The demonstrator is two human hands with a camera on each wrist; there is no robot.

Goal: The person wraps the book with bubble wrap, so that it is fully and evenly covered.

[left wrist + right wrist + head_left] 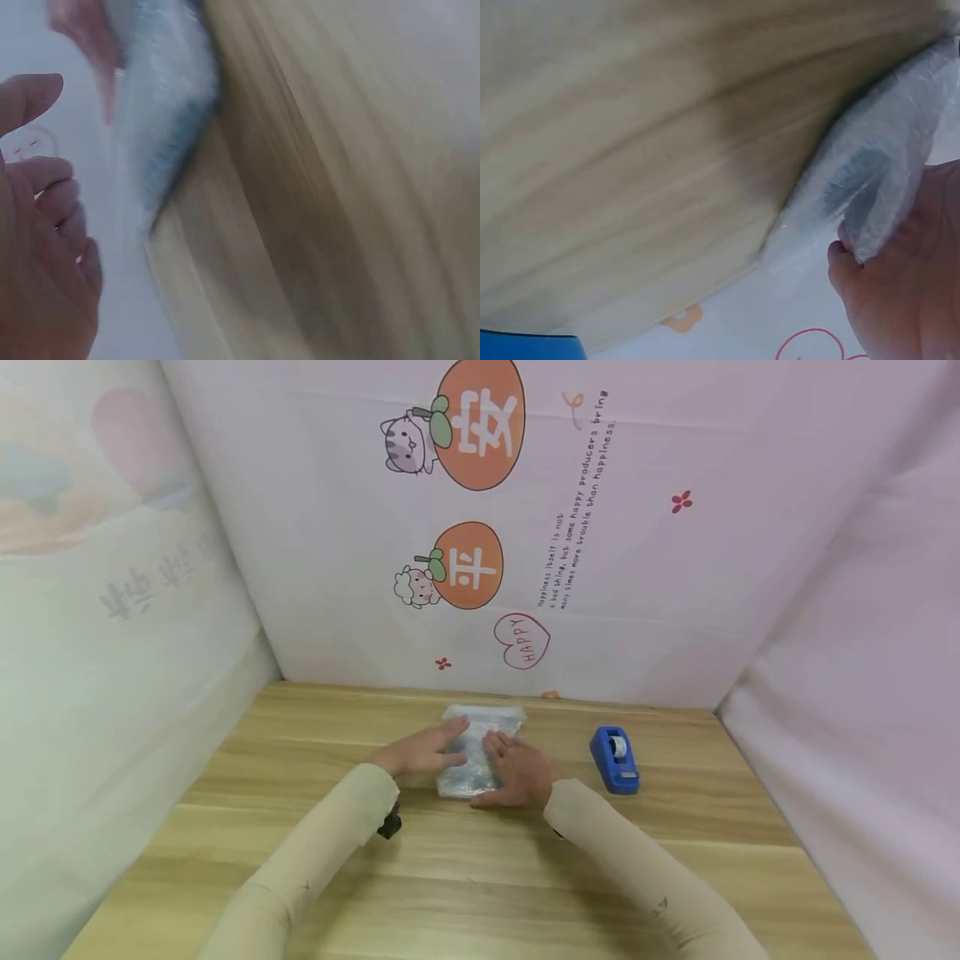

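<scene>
On the wooden table, a flat bundle in clear bubble wrap (474, 767) lies between the two hands, its plastic crinkled and shiny. My left hand (423, 753) reaches over its left side with thumb and fingers spread apart. In the left wrist view the left hand (45, 247) shows loosely bent fingers, a little apart from the bubble wrap (169, 105). The right hand (522, 772) lies over the bundle's right side, fingers extended across the top and thumb by the near edge. In the right wrist view a raised fold of bubble wrap (877, 172) leans against the right hand (907, 292).
A blue tape dispenser (617, 764) with a roll of tape stands to the right of the bundle. White printed cloth (337, 568) hangs behind the table (465, 877) and along both sides.
</scene>
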